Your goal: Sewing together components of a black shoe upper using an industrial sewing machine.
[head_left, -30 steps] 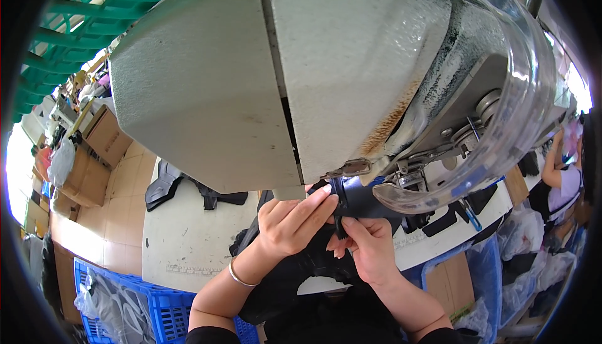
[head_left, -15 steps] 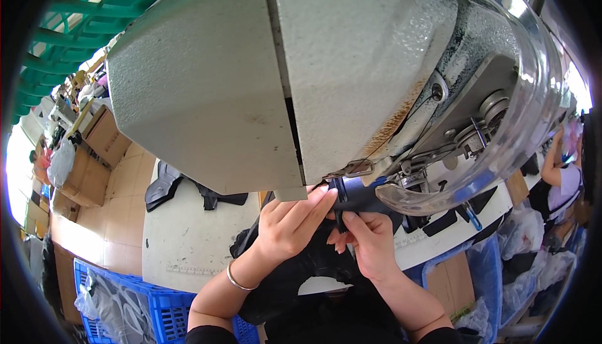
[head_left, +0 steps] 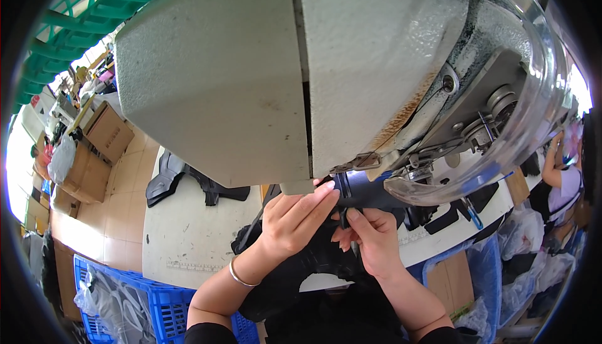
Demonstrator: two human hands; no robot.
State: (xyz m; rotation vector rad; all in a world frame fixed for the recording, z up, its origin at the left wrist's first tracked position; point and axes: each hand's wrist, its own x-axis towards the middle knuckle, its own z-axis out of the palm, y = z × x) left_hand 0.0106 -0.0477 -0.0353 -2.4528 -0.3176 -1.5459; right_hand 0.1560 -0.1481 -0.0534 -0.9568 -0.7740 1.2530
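Observation:
A large grey-white sewing machine head (head_left: pixel 213 93) fills the upper middle and hides its needle area from above. Beneath it my left hand (head_left: pixel 293 220), with a bangle at the wrist, reaches in with fingers together. Its fingertips press the edge of a smooth black piece of material (head_left: pixel 367 192); the thumb is mostly hidden. My right hand (head_left: pixel 371 236) is just to the right, thumb and forefinger pinching a narrow black edge of the piece. More black material (head_left: pixel 313 259) hangs in folds below both hands, towards my lap.
Black cut pieces (head_left: pixel 168 178) lie on the white table (head_left: pixel 182 237) at left. A clear curved guard (head_left: pixel 433 195) juts out on the right. Blue crates (head_left: pixel 164 312) stand below left, a blue bin (head_left: pixel 495 275) at right. Another person (head_left: pixel 560 184) sits far right.
The machine head has shifted slightly right and up in the picture. My right hand has slid a little right and still pinches the black edge; my left hand has barely moved.

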